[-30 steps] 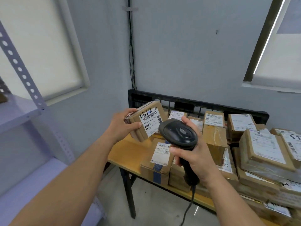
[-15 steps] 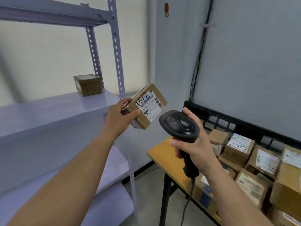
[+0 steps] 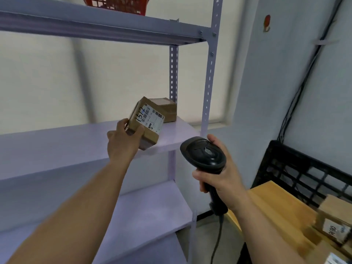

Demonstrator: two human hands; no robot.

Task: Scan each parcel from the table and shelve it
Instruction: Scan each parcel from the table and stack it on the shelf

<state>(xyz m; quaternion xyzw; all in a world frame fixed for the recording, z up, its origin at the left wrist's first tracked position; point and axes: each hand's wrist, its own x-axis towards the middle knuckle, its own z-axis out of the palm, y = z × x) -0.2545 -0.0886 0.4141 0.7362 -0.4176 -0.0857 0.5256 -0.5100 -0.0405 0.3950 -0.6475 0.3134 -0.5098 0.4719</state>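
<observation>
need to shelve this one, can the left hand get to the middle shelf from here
Probably yes: the left hand holds the 1512 parcel by the middle shelf, whose front is open; the only other parcel sits further back.

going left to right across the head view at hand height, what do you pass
left hand → parcel marked 1512 → scanner → table → labelled parcel at the far right
</observation>
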